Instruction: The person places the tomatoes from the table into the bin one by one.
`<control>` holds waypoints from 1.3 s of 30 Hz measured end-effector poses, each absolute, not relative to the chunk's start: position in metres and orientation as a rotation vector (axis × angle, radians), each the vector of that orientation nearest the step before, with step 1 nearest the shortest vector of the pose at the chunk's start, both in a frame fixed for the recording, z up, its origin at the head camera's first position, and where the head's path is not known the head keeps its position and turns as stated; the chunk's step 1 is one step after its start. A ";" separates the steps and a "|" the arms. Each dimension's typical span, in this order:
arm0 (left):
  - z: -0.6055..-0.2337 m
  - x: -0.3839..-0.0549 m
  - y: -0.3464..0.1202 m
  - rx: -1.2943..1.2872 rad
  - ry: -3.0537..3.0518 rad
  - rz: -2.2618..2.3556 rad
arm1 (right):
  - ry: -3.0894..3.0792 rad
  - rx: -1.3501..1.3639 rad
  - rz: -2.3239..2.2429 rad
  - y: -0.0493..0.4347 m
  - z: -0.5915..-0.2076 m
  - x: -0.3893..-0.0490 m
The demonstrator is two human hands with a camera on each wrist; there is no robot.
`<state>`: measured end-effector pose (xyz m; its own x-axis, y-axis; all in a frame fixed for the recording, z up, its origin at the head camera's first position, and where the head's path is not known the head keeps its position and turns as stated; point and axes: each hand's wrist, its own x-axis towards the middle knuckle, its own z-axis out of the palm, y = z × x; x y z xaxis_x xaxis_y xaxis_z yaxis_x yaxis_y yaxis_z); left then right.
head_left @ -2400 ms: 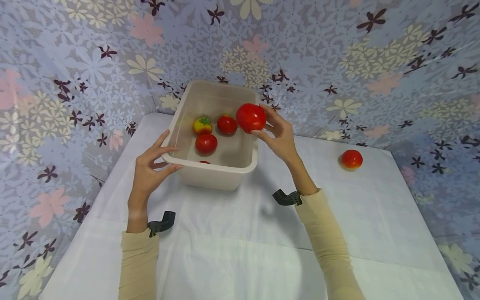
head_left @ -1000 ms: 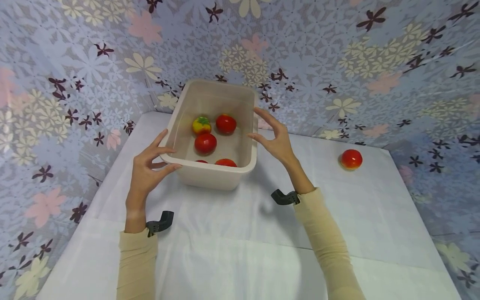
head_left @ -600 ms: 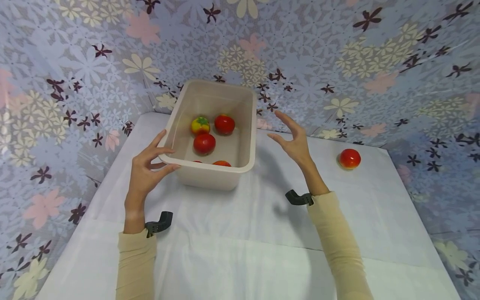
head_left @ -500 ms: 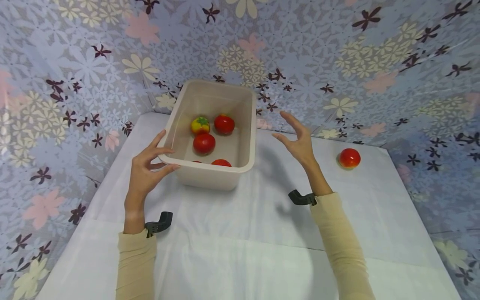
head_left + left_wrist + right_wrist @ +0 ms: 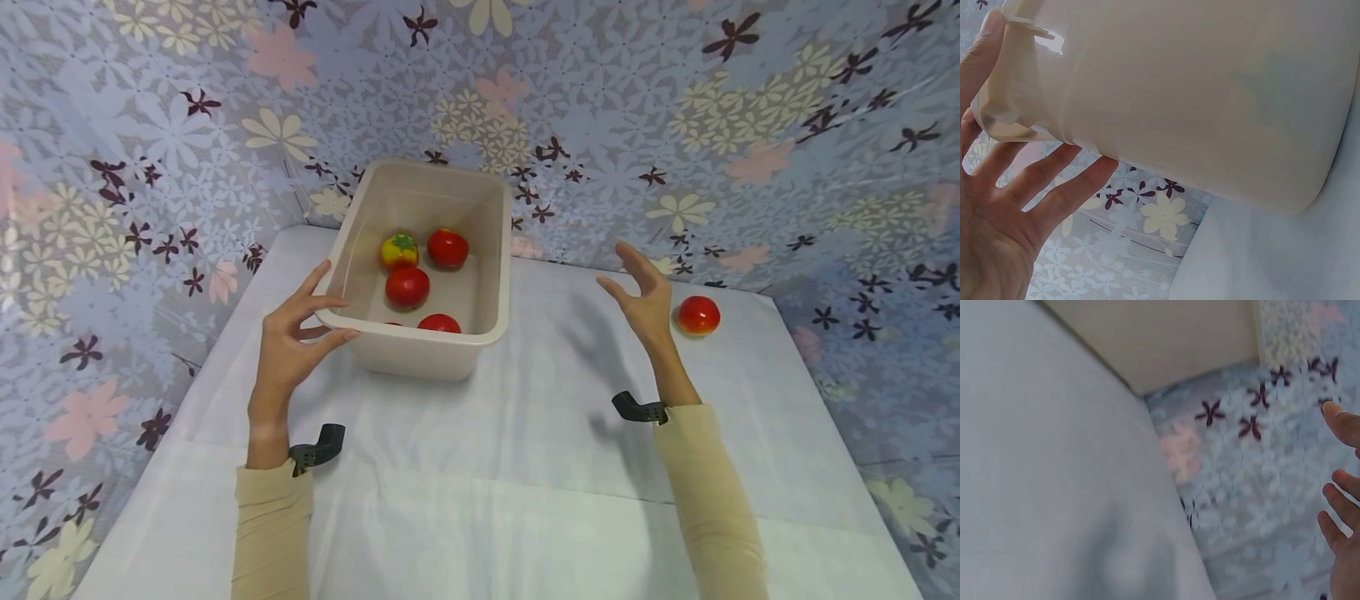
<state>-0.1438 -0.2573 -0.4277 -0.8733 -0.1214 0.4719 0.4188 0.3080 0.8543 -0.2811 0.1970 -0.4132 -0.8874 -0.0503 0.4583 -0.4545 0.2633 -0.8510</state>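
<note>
My left hand (image 5: pixel 291 337) grips the near left corner of a beige plastic bin (image 5: pixel 420 357), thumb at the front rim and fingers along the side. In the left wrist view, the fingers (image 5: pixel 1054 178) lie against the bin's wall. Inside are several tomatoes: red ones (image 5: pixel 407 287), and one showing yellow with a green leafy top (image 5: pixel 399 252); the front wall partly hides those nearest. My right hand (image 5: pixel 651 308) hovers over the table with thumb and fingers apart, holding nothing. Just right of it lies a lone red tomato (image 5: pixel 698 316) with a yellowish underside.
A white cloth covers the table (image 5: pixel 525 467). Flower-patterned fabric (image 5: pixel 600 125) hangs behind the table and along both sides. Dark wrist-camera mounts (image 5: pixel 321 446) sit on both wrists.
A red tomato that my right hand held over the bin now lies inside, near the front. My right hand has let go and moved right, close to the lone tomato. My left hand stays put.
</note>
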 end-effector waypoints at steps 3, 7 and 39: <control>-0.428 -0.144 -0.258 -0.254 -2.130 -1.602 | -2.208 0.399 1.646 0.209 -0.419 -0.281; -0.430 -0.146 -0.258 -0.244 -2.130 -1.609 | -2.219 0.367 1.594 0.222 -0.424 -0.281; -0.408 -0.133 -0.248 -0.241 -2.146 -1.613 | -2.185 -0.301 1.376 0.308 -0.485 -0.301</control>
<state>-0.1331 -0.2482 -0.4076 -0.8871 -0.1226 0.4450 0.3934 0.3035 0.8678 -0.3007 0.3085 -0.4847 -0.8319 0.4538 0.3194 -0.0919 0.4549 -0.8858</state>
